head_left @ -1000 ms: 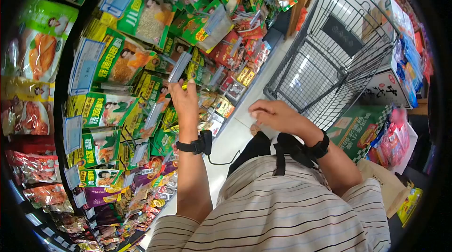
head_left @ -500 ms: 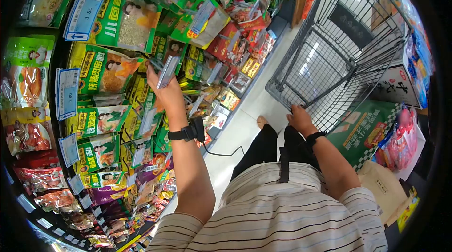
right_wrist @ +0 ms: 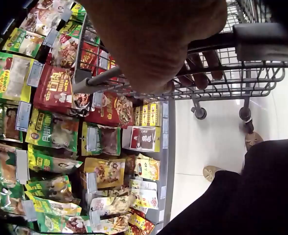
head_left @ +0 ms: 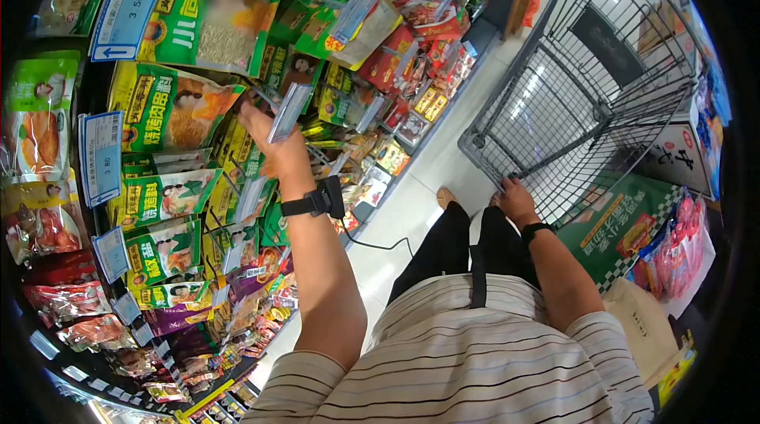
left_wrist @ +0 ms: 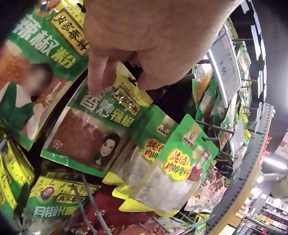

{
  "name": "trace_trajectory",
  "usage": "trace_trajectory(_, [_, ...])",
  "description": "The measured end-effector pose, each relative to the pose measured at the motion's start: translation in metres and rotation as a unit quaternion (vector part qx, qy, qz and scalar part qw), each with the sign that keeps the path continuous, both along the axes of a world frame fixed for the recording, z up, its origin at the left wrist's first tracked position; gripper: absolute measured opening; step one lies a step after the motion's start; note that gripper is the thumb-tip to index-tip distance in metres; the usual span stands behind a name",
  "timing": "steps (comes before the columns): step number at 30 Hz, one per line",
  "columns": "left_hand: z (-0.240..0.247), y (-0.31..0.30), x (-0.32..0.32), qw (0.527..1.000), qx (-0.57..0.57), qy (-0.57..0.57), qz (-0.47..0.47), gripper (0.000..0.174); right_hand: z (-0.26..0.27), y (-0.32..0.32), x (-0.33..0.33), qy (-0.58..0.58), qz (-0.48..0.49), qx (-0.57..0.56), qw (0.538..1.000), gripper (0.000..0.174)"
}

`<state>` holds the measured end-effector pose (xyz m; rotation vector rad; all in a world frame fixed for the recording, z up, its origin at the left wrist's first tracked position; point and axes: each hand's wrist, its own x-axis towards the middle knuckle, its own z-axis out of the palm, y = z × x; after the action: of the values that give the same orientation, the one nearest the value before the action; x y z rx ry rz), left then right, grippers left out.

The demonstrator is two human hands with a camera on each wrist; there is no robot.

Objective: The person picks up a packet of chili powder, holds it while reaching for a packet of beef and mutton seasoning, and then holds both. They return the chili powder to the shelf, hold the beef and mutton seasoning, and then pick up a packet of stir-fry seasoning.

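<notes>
My left hand [head_left: 271,148] reaches in among hanging seasoning packets, partly hidden behind a clear price-tag holder [head_left: 290,111]. In the left wrist view its thumb and fingers pinch the top of a green-and-yellow chili seasoning packet [left_wrist: 78,139]. A larger chili powder packet [left_wrist: 29,83] hangs beside it, and a white-windowed stew seasoning packet [left_wrist: 175,169] is on the other side. Down by the thighs, my right hand [head_left: 516,202] grips the shopping cart's handle [right_wrist: 207,44], fingers curled under the bar in the right wrist view.
The grey wire shopping cart [head_left: 608,42] stands ahead on the right, on the pale tiled floor [head_left: 419,194]. Packet-filled shelving runs along the left, with blue-edged price labels [head_left: 101,159] and metal hooks. A green box [head_left: 606,222] and a beige bag [head_left: 645,329] are at the right.
My left hand has moved left and deeper among the packets. The right hand came down from in front of the waist onto the cart handle.
</notes>
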<state>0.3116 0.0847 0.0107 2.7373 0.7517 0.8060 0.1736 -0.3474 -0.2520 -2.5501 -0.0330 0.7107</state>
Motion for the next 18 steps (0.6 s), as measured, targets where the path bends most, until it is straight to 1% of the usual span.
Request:
trace_trajectory(1, [0.002, 0.002, 0.007, 0.995, -0.086, -0.055, 0.010, 0.063, 0.003, 0.001, 0.000, -0.002, -0.003, -0.001, 1.000, 0.034])
trace_trajectory(2, [0.004, 0.003, 0.015, 0.979, -0.170, -0.110, 0.019, 0.062, 0.005, 0.002, 0.001, 0.003, -0.001, 0.004, 1.000, 0.034])
trace_trajectory(3, [0.002, 0.000, 0.018, 0.925, -0.318, -0.205, 0.036, 0.054, 0.008, 0.001, 0.002, 0.007, 0.000, 0.008, 1.000, 0.035])
trace_trajectory(4, [0.016, -0.016, 0.023, 0.837, -0.440, -0.320, 0.059, 0.047, 0.006, 0.000, 0.003, 0.011, 0.001, 0.011, 1.000, 0.035])
trace_trajectory(5, [0.014, -0.012, 0.020, 0.923, -0.317, -0.208, 0.067, 0.045, 0.003, -0.001, 0.003, 0.005, 0.005, 0.010, 1.000, 0.035])
trace_trajectory(6, [0.011, -0.005, 0.017, 0.977, -0.182, -0.087, 0.072, 0.044, 0.000, -0.001, 0.002, -0.003, 0.008, 0.009, 1.000, 0.036])
trace_trajectory(7, [0.010, -0.001, 0.016, 0.996, -0.041, 0.036, 0.074, 0.042, -0.002, -0.001, 0.003, -0.010, 0.011, 0.008, 1.000, 0.036])
trace_trajectory(10, [0.000, 0.010, 0.020, 0.998, -0.024, -0.020, 0.060, 0.040, -0.008, -0.001, 0.002, -0.019, 0.006, 0.015, 1.000, 0.036])
trace_trajectory(11, [-0.018, 0.029, 0.023, 0.995, -0.066, -0.076, 0.023, 0.040, -0.007, -0.001, 0.002, -0.024, 0.007, 0.016, 1.000, 0.036])
trace_trajectory(12, [-0.046, 0.058, 0.026, 0.985, -0.107, -0.132, -0.015, 0.040, -0.007, -0.001, 0.001, -0.029, 0.008, 0.016, 0.999, 0.035])
trace_trajectory(14, [-0.045, 0.060, 0.029, 0.979, -0.105, -0.171, -0.028, 0.038, -0.002, 0.001, 0.003, -0.037, 0.008, 0.018, 0.999, 0.034])
trace_trajectory(15, [-0.046, 0.059, 0.029, 0.986, -0.063, -0.155, -0.002, 0.037, 0.001, 0.002, 0.003, -0.039, 0.009, 0.018, 0.999, 0.034])
trace_trajectory(18, [-0.010, 0.032, 0.022, 0.996, 0.039, -0.068, 0.053, 0.034, 0.002, 0.003, 0.003, -0.034, 0.003, 0.015, 0.999, 0.032])
